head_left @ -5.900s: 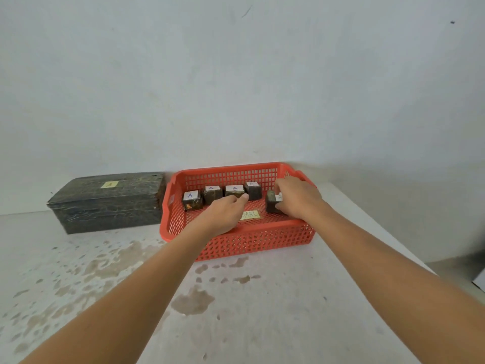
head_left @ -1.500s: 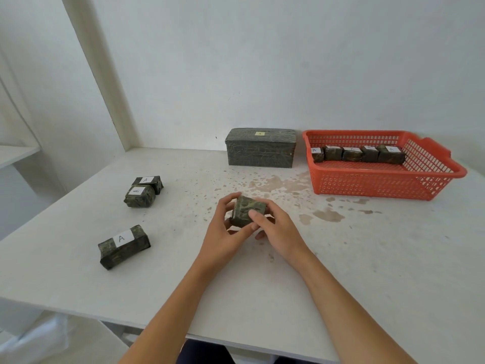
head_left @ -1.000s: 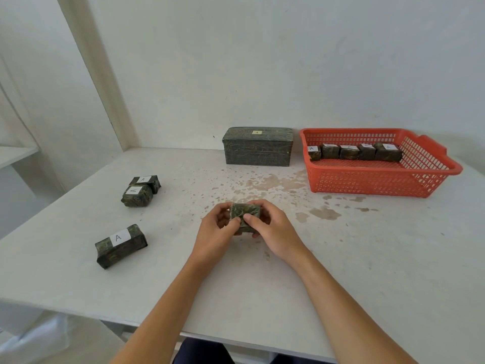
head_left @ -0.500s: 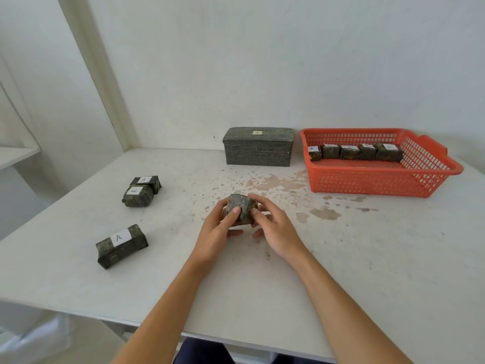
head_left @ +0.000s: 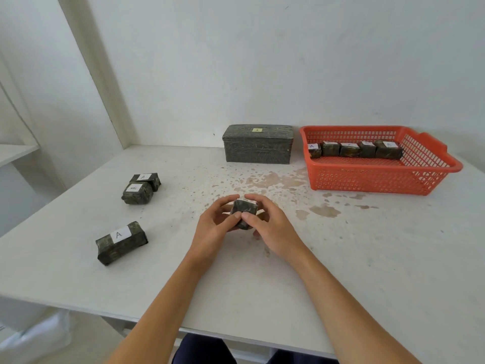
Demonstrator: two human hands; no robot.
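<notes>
- Holding a small dark wrapped block (head_left: pixel 244 212) between both hands, roughly mid-bench (head_left: pixel 367 271), a bit toward the near edge.
- The left hand (head_left: pixel 212 227) pinches its left side and the right hand (head_left: pixel 273 229) grips the right side, fingers curled over the top, thumbs nearly touching in front.
- Can't tell if the block touches the bench.
- Toward the left edge: a lone block (head_left: pixel 121 243) labelled "A", and further back a pair (head_left: pixel 141 187) touching each other.
- Along the far edge: a dark box (head_left: pixel 258 144), then an orange basket (head_left: pixel 430 164) near the far right corner, with a row of five blocks (head_left: pixel 354 149) along its back wall.
</notes>
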